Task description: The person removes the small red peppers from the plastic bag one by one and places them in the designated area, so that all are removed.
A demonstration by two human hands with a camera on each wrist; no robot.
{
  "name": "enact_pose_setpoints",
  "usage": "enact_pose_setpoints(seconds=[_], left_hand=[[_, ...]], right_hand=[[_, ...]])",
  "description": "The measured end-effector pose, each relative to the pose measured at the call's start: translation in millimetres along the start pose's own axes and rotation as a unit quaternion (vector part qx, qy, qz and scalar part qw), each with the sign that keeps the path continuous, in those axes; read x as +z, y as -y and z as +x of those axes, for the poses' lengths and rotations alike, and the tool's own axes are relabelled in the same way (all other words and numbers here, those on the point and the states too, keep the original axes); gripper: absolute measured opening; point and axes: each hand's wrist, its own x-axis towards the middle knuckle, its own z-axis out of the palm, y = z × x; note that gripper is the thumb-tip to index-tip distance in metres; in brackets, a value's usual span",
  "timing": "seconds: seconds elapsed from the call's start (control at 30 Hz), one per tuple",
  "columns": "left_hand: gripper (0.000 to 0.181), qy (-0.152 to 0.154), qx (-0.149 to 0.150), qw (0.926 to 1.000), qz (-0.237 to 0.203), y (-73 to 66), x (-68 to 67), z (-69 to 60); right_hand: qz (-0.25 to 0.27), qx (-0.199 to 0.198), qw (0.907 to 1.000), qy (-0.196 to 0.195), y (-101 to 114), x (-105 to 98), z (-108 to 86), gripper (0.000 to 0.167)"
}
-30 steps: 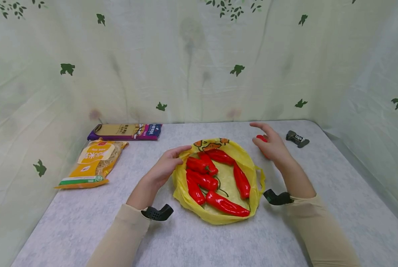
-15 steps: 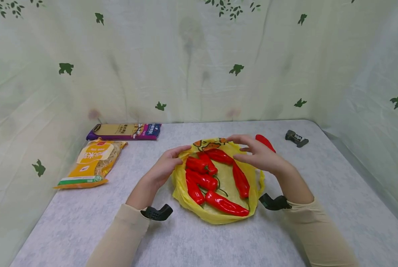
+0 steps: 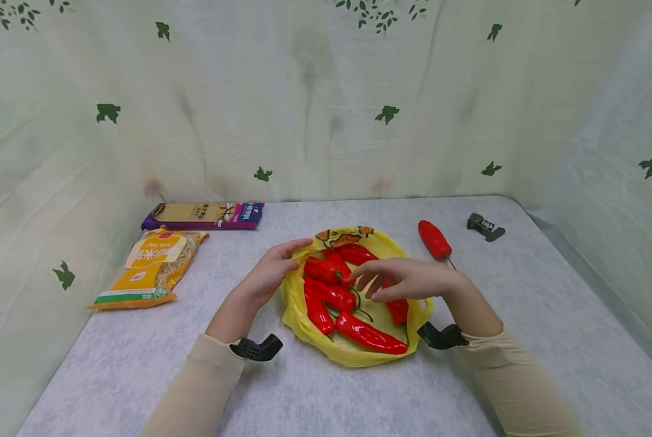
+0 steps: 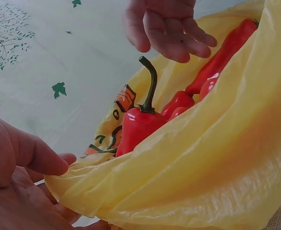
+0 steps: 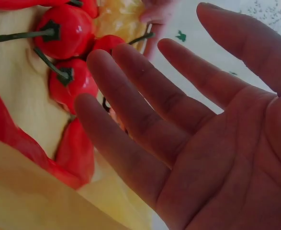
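A yellow plastic bag lies wide-mouthed on the table, with several glossy red chili peppers inside. The left hand pinches the bag's left rim between thumb and fingers, as the left wrist view shows at the bag edge. Over the bag's right half hovers the right hand, palm down, partly hiding peppers beneath. Its fingers are spread and nearly straight in the right wrist view, holding nothing. One more red chili pepper lies on the table beyond the right hand.
A purple-ended flat packet and an orange-yellow food bag lie on the left of the table. A small dark packet sits at the back right. A leaf-patterned curtain stands behind the table.
The right hand has left the lone pepper at the right, which now lies uncovered, and moved left over the bag. The left hand stays at the rim.
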Motion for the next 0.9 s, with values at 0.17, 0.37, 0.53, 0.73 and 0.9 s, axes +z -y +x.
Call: enact_pose_setpoints(seconds=[0.17, 0.37, 0.53, 0.73, 0.9], left_hand=[[0.057, 0.000, 0.001, 1.0000, -0.001, 0.2, -0.6, -0.2], [0.057, 0.002, 0.007, 1.0000, 0.000, 1.3, -2.1, -0.2], [0.057, 0.003, 0.004, 1.0000, 0.001, 2.3, -3.1, -0.1], [0.056, 0.003, 0.005, 1.0000, -0.002, 1.5, -3.4, 0.6], [0.056, -0.001, 0.000, 1.0000, 0.005, 0.3, -3.3, 0.9]], right_hand=[[0.002, -0.006, 0.9998, 0.020, -5, 7, 7.7, 0.047], [0.004, -0.018, 0.9987, 0.048, -7, 17, 15.1, 0.047], [-0.001, 0.007, 0.9982, 0.059, -6, 23, 18.8, 0.048], [-0.015, 0.025, 0.9970, 0.072, -4, 28, 23.4, 0.053], [-0.054, 0.033, 0.9949, 0.078, -5, 32, 26.0, 0.057]])
